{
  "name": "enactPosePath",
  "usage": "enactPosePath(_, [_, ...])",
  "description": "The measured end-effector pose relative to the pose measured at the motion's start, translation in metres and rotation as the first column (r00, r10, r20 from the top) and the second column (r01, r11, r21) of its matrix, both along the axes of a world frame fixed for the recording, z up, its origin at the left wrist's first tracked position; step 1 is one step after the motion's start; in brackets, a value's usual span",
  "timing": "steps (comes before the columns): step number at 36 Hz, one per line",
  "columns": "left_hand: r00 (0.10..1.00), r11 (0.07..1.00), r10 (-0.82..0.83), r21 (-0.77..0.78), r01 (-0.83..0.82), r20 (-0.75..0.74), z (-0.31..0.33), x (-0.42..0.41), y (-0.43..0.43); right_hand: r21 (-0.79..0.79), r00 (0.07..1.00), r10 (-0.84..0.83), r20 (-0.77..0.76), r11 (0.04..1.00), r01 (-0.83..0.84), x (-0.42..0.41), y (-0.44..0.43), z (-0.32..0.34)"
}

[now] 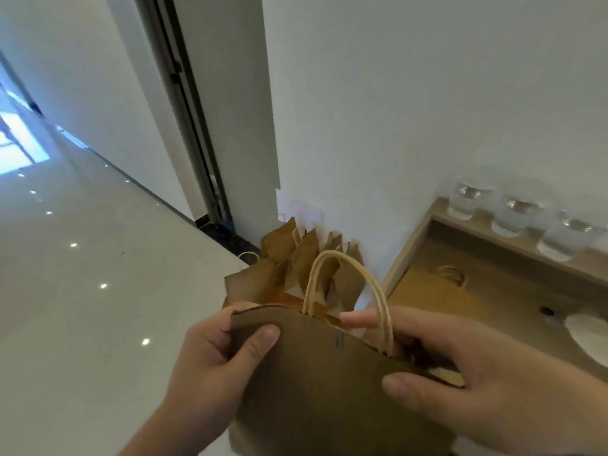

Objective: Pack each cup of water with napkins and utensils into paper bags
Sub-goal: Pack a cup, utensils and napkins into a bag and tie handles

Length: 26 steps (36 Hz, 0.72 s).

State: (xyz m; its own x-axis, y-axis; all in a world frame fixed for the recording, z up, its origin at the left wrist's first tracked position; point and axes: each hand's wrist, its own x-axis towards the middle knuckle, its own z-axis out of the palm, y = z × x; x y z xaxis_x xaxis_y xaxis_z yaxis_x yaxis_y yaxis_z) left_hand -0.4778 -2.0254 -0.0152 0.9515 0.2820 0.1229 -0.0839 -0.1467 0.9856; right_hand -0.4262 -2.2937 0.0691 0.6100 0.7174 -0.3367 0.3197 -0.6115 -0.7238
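I hold a brown paper bag [322, 390] with twisted paper handles in front of me. My left hand [210, 360] pinches its top left corner, thumb on the near face. My right hand [477, 373] grips the right side of the rim, thumb on the near face and fingers reaching inside past the handles. Three clear cups of water [513, 218] stand in a row on a raised wooden ledge at the right. A flat brown bag [437, 291] lies on the wooden table below the ledge. What the held bag contains is hidden.
Several brown paper bags [296, 258] stand on the floor against the white wall, beyond the held bag. A white round object [589, 334] sits at the table's right edge. A glossy tiled floor [82, 274] stretches left toward a doorway.
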Motion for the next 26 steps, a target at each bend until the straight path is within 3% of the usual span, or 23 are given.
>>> enactPosePath(1, [1.0,1.0,0.001,0.007,-0.001,-0.001,-0.004,0.004,0.009,-0.042,0.996,0.025,-0.088,0.999,-0.028,0.001,0.018,0.021])
enactPosePath(6, [0.999,0.998,0.022,0.057,-0.02,-0.049,-0.038,0.002,0.104,-0.288,0.984,0.11,-0.138,0.946,-0.146,0.023,0.122,-0.001])
enactPosePath(16, [0.977,0.959,-0.098,0.246,0.144,-0.187,-0.095,0.065,0.195,-0.403,0.996,-0.024,-0.089,0.915,-0.014,0.081,0.237,-0.097])
enactPosePath(21, [0.911,0.896,-0.052,0.384,0.224,-0.41,-0.125,0.141,0.211,-0.389,0.962,-0.176,-0.207,0.917,0.084,0.146,0.265,-0.148])
enactPosePath(26, [0.897,0.88,-0.002,0.426,0.212,-0.441,-0.142,0.217,0.23,-0.517,0.861,-0.421,-0.284,0.824,0.232,0.219,0.307,-0.239])
